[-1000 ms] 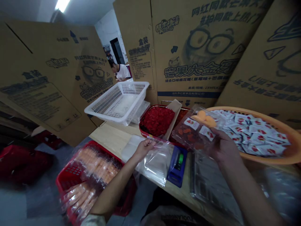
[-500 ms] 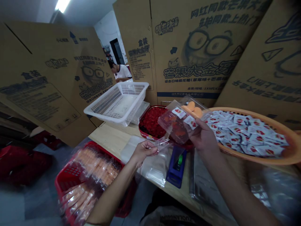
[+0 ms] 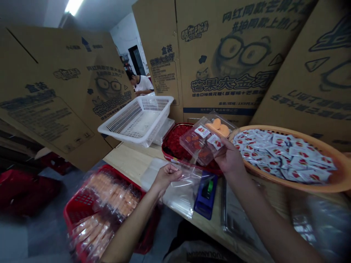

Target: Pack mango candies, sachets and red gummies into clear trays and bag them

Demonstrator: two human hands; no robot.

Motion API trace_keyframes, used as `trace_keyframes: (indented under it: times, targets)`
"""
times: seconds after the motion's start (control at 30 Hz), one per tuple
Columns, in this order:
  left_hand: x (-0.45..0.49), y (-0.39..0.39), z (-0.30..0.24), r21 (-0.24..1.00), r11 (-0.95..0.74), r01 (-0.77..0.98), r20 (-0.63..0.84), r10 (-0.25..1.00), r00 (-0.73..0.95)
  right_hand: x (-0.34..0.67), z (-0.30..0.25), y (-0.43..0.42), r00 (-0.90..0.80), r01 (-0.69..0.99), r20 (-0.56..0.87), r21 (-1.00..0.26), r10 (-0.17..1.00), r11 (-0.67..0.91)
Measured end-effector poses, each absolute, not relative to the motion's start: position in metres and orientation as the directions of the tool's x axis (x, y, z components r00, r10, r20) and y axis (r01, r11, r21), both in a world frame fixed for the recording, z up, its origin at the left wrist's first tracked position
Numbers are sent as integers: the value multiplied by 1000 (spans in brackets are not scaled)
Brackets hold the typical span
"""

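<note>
My right hand (image 3: pixel 229 155) grips a clear plastic tray (image 3: pixel 189 144) by its near right edge. Orange pieces (image 3: pixel 218 127) fill one end of it, two white printed sachets (image 3: pixel 215 141) lie across its middle, and red pieces show at the other end. Pinched in the fingers of my left hand (image 3: pixel 168 177) is a thin clear plastic bag (image 3: pixel 192 174), its film stretching right toward the tray. Below the held tray stands a red tin (image 3: pixel 175 143) of small red pieces. A pile of clear bags (image 3: pixel 178 197) lies flat beneath my left hand.
A blue tape dispenser (image 3: pixel 201 208) sits near the table's front edge. On the right is an orange basket (image 3: pixel 341 175) of sachets; at the back, a white basket (image 3: pixel 123 135). A red crate (image 3: pixel 70 206) of packed trays stands lower left. Cardboard boxes (image 3: pixel 164 29) wall the back; a person (image 3: pixel 143 84) is beyond.
My right hand has brought the tray a little left and down. The bag film at my left hand is spread wider toward the right; my left hand has barely moved.
</note>
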State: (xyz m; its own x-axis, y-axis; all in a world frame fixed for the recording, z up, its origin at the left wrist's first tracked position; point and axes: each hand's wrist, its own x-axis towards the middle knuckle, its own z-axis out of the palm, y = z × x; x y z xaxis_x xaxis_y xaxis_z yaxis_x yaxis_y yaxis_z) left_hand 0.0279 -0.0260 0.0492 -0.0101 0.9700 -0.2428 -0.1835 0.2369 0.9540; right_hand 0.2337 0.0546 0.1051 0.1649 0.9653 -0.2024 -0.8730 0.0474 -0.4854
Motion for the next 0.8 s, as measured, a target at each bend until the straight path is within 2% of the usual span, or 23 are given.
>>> trace_keyframes:
  times: [0.17,0.37,0.8]
  targets:
    - [29,-28,56,937,249,-243,-259,966,-11,232,99,55,164,-861,-129,-503,978,78]
    - [29,-32,62,939,198,-281,-209,978,-10,234,89,54,176,-841,-93,-532,980,101]
    - [26,-35,51,927,111,-357,-165,978,-125,242,72,49,210,-831,-179,-551,961,79]
